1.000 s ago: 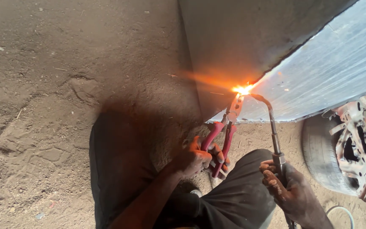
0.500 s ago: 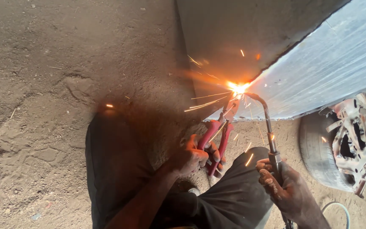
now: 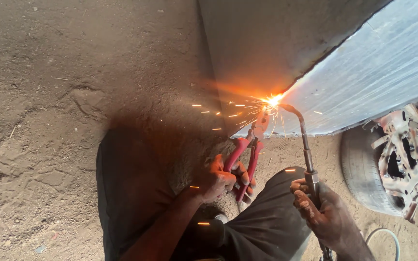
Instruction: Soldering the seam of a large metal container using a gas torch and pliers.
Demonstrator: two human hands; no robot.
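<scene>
Red-handled pliers (image 3: 244, 159) (left hand (image 3: 216, 181)) meet curved metal torch (image 3: 306, 145).

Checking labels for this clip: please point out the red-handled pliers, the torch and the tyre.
red-handled pliers (image 3: 247, 157): head view, on the red handles above the left hand.
torch (image 3: 305, 140): head view, on the thin metal tube.
tyre (image 3: 359, 171): head view, on the rubber tread.

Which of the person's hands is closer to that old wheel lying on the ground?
Right. The right hand, holding the torch, is just beside the wheel. The left hand, gripping red pliers, is farther away.
</scene>
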